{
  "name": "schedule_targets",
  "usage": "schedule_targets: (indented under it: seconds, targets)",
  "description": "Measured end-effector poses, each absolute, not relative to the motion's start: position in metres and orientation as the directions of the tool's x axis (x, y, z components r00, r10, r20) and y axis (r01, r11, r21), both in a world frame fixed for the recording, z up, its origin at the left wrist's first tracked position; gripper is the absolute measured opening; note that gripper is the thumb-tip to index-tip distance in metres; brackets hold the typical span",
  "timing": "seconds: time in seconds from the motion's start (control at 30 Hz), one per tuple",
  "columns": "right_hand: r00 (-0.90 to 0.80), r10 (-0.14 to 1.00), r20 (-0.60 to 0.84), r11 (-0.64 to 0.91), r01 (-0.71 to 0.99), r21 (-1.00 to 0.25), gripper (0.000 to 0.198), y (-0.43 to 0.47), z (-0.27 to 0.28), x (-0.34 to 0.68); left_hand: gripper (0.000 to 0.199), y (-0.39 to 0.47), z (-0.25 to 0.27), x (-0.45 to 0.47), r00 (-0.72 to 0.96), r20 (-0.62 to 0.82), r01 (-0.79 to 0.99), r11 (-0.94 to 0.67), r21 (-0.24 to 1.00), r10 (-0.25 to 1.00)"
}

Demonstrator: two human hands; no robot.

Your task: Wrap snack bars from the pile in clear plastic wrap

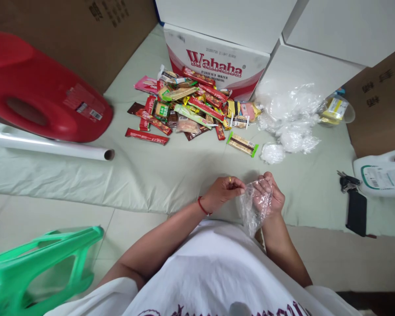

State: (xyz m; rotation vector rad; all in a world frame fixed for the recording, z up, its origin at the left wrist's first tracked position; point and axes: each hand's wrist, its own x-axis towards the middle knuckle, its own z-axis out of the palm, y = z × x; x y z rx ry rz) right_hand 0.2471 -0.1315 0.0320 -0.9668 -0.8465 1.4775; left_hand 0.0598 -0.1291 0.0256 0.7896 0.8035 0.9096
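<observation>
Head view: clear bag in the pinch of left fingers and right fingers.

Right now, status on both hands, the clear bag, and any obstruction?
Left hand pinching clear plastic bag near its edge. Right hand gripping the same bag. Snack pile beyond, apart from both hands; nothing visibly blocking them.

Two bare hands are close together, just inside the near edge of the worktop. The left forearm slants inward; the left hand pinches thumb against fingers, back of the hand upward. The right forearm rises more steeply, the right hand turned palm inward, fingers curled.
</observation>
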Motion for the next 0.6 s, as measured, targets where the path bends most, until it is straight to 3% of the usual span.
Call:
schedule_targets:
  seconds: [0.27, 0.47, 0.6]
  targets:
    - [-0.076, 0.984, -0.161, -0.178, -0.490, -0.853, 0.036, -0.132, 0.032, 0.257, 0.020, -0.130, 0.020, 0.049, 0.175, -0.314, -0.225, 0.348, 0.910, 0.933]
    - [-0.119, 0.956, -0.270, -0.282, -0.640, -0.715, 0.027, -0.133, 0.032, 0.263, 0.017, -0.127, 0.024, 0.038, 0.078, -0.179, -0.182, 0.191, 0.965, 0.981]
    - [-0.121, 0.954, -0.274, -0.283, -0.662, -0.694, 0.022, -0.133, 0.029, 0.271, 0.019, -0.127, 0.025, 0.025, 0.028, -0.188, -0.239, 0.189, 0.952, 0.982]
